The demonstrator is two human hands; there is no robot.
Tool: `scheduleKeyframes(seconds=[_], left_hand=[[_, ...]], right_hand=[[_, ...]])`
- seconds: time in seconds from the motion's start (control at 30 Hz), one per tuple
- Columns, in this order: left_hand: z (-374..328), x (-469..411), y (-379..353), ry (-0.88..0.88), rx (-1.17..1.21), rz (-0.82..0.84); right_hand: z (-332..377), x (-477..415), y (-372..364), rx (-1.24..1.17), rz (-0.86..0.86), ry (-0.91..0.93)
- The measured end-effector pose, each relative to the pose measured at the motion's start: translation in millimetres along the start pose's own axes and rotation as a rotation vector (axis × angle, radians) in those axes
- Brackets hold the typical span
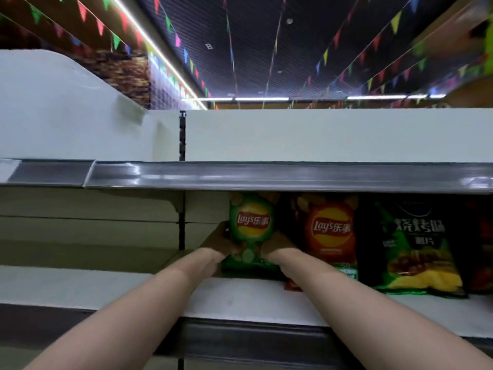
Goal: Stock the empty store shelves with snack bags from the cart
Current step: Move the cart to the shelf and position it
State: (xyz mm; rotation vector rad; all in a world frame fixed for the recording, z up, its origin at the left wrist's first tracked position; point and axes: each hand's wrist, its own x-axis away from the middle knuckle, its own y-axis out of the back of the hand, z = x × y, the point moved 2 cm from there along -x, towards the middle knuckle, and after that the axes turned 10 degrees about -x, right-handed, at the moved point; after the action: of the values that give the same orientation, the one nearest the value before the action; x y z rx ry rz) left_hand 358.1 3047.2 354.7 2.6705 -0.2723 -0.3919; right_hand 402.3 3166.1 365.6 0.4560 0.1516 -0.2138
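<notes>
I see the left hand (221, 242) and right hand (278, 244) gripping the green bag's (252, 227) lower sides, fingers curled round it. It stands upright well back on the shelf (240, 299), beside the red bag (330, 231). Bare shelf runs leftward; the upper shelf (266, 176) hides the bags' tops.

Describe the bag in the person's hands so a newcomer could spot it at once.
On the white shelf under the grey price rail stands a row of snack bags. Take the leftmost, the light green bag, gripped by the left hand and right hand. Its neighbour, the orange-red bag, shares the Lay's logo but not the colour.
</notes>
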Motion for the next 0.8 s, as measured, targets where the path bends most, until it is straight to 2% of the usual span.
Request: scheduleKeyframes(seconds=[0.13,0.3,0.37,0.47,0.57,0.63,0.7,0.8], left_hand=[[5,-7,-3,0.005,-0.068,-0.008],[5,-1,-6,0.018,-0.006,-0.027],[2,5,-6,0.028,0.048,-0.034],[-6,21,1,0.038,0.072,-0.132],[-9,44,14,0.055,0.025,-0.270],[-7,68,25,0.027,-0.052,-0.393],[-1,101,35,-0.059,-0.105,-0.523],[17,163,48,-0.090,-0.084,-0.645]], right_hand=[[-7,-9,-9,0.023,-0.060,0.025],[-14,-5,-12,0.166,-0.174,-0.002],[-6,8,-12,0.273,-0.226,0.096],[14,34,-10,0.256,-0.294,0.263],[31,56,-10,0.266,-0.249,0.361],[37,73,-17,0.161,-0.239,0.493],[41,99,-33,-0.077,-0.204,0.675],[36,130,-77,-0.349,-0.041,0.803]])
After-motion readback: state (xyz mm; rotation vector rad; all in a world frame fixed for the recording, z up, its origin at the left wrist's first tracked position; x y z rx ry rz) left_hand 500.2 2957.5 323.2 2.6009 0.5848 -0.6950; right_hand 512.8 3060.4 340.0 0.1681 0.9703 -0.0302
